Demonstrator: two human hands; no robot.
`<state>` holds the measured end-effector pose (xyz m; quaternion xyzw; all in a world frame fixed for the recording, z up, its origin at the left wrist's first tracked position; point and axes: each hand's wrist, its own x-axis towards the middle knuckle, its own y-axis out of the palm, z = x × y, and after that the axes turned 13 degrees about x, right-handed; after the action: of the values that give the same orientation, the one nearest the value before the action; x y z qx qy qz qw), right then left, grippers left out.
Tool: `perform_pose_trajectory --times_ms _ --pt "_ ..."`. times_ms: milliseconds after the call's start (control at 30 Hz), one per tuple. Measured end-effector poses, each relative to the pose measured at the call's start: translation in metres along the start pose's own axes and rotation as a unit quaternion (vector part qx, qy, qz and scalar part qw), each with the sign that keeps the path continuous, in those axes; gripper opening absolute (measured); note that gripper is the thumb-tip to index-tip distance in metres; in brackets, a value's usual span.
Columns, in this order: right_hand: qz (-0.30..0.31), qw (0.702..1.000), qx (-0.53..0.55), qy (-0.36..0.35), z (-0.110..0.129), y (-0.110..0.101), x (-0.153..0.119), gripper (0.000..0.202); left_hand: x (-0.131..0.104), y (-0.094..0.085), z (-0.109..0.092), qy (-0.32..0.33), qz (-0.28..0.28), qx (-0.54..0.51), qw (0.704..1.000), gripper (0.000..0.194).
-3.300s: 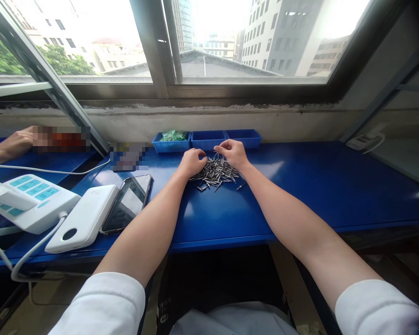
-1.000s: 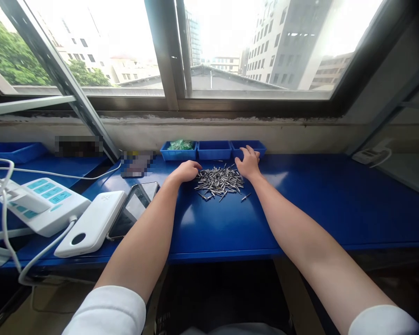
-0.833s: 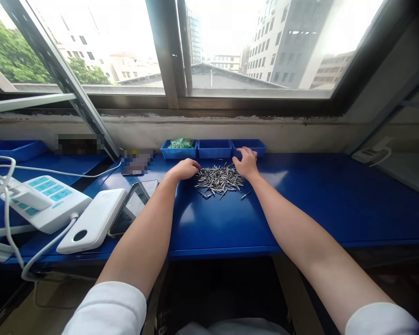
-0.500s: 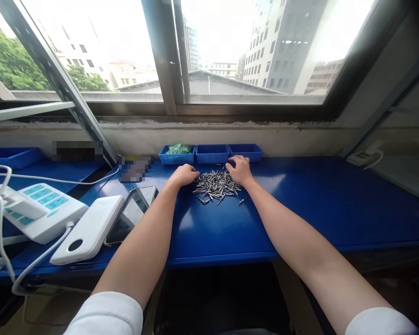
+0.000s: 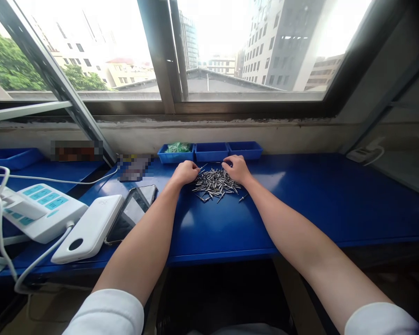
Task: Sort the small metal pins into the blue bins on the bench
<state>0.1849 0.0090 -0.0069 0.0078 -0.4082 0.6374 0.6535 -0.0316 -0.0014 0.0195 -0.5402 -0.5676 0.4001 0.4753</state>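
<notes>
A heap of silver blind rivets (image 5: 217, 183) lies on the blue tabletop between my hands. At its left edge my left hand (image 5: 186, 172) is closed in a pinch, and a thin rivet (image 5: 203, 166) sticks out from its fingertips. My right hand (image 5: 238, 168) hovers over the heap's upper right, fingers curved and thumb slightly apart from the index finger. Just left of those fingertips lies a single rivet (image 5: 215, 162); whether they touch it is unclear. Another loose rivet (image 5: 243, 198) rests below my right wrist.
Behind the heap stand three blue bins: the left bin (image 5: 160, 156) contains green plastic packets, beside a middle bin (image 5: 211, 153) and a right bin (image 5: 246, 151). To the left are a phone (image 5: 131, 214), a white power bank (image 5: 91, 228) and a power strip (image 5: 49, 209) with cables.
My right hand has shifted slightly left, its fingertips closer to the single rivet behind the heap. The rivet in my left hand now shows more clearly, angled up to the right.
</notes>
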Motion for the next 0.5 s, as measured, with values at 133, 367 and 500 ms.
perform_pose_trajectory --times_ms 133,367,500 --pt "0.066 0.991 0.108 -0.049 0.014 -0.001 -0.003 0.029 -0.008 -0.004 -0.019 0.075 -0.061 0.035 0.995 0.021" --pt "0.03 0.992 0.117 -0.047 0.03 -0.003 -0.004 0.02 -0.011 0.003 -0.026 0.152 -0.082 0.057 0.983 0.017" --pt "0.032 0.99 0.138 0.002 0.029 -0.004 -0.002 0.02 -0.014 0.002 -0.027 0.158 -0.092 -0.044 0.982 0.017"
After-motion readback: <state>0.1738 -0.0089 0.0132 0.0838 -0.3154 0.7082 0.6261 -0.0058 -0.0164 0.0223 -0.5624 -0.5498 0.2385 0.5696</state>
